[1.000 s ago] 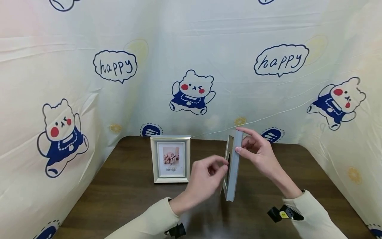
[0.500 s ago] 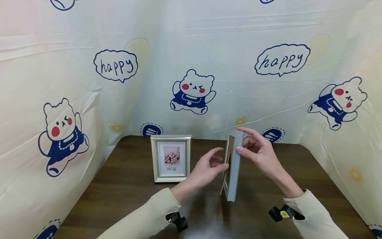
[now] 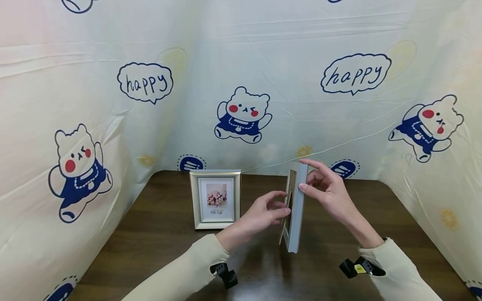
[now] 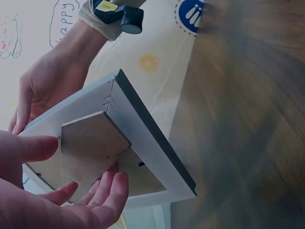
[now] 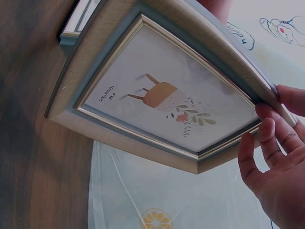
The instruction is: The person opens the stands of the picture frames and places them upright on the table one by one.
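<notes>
A picture frame (image 3: pixel 297 209) stands edge-on in the head view, right of centre. My right hand (image 3: pixel 327 188) holds its rim near the upper right, the thumb on one side and fingers on the other. The frame's front, with a flower-and-chair print (image 5: pixel 162 95), shows in the right wrist view. On the back, a flat stand leg (image 4: pixel 93 150) sticks out in the left wrist view. My left hand (image 3: pixel 261 213) has its thumb at one edge of that leg and fingers curled at the opposite edge.
A second picture frame (image 3: pixel 216 200) with a pink flower print stands upright to the left on the dark wooden table (image 3: pixel 150 251). Behind and at both sides hangs a pale printed cloth (image 3: pixel 301 125).
The left hand has drawn back slightly, spread its fingers, then brought them onto the stand leg. The leg now sits slightly closer to the frame. The right hand keeps its hold.
</notes>
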`<state>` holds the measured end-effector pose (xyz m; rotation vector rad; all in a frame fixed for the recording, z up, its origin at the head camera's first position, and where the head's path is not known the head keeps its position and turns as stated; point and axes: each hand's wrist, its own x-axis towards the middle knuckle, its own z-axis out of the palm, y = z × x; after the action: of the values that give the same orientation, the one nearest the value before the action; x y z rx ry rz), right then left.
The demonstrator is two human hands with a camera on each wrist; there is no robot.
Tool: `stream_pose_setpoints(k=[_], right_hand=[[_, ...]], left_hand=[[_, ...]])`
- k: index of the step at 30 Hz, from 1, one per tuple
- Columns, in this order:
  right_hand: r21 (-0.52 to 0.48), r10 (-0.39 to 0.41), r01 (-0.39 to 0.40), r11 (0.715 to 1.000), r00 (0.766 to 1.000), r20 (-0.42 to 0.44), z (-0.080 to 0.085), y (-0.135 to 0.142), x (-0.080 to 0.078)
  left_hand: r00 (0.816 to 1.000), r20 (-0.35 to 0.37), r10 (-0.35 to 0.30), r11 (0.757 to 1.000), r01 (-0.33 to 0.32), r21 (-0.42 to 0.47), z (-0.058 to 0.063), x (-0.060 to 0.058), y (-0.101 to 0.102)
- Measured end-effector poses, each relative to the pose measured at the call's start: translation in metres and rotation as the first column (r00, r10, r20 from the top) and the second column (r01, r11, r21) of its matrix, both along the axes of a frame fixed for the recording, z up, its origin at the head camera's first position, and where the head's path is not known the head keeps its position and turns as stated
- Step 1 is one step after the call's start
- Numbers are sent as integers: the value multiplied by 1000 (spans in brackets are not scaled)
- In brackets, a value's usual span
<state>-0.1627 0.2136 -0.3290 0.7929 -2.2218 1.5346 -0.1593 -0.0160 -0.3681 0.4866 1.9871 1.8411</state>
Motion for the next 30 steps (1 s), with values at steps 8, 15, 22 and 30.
stream_pose_setpoints(k=[8, 15, 22, 30], right_hand=[[-14, 6, -6, 1000, 1000, -8, 0, 1, 0], [-9, 9, -10, 1000, 1000, -8, 1, 1, 1], [-11, 18, -18, 1000, 1000, -13, 2, 0, 3], [-8, 18, -18, 1000, 1000, -19, 2, 0, 3]], left_hand=[[1000, 8, -4, 1000, 4, 16, 0, 0, 1], [1000, -2, -2, 999, 3, 34, 0, -1, 1], [1000, -20, -20, 1000, 21, 20, 0, -1, -1], [997, -69, -32, 999, 30, -31, 2, 1, -2]])
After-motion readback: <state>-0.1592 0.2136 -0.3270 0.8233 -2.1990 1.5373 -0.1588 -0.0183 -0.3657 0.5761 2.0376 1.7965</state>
